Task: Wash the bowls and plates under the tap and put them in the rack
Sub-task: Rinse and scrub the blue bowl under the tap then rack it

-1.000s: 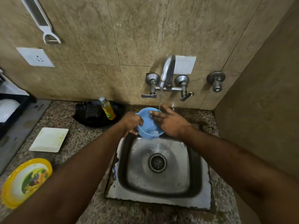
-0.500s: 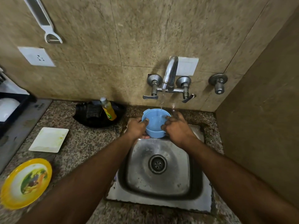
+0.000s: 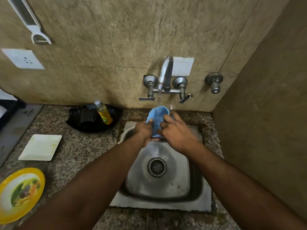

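Change: both hands are tilting the blue bowl (image 3: 157, 118) steeper than half a second ago.
Bowl: sitting under the tap (image 3: 165, 75), water running onto it, above the sink's (image 3: 166, 193) back edge.
Left grip: left hand (image 3: 143, 130) is clasping the bowl's left rim.
Right grip: right hand (image 3: 177, 132) is curling round its right side.
Bench: white square plate (image 3: 40, 147) and yellow plate (image 3: 18, 194) are waiting on the bench (image 3: 79, 151).
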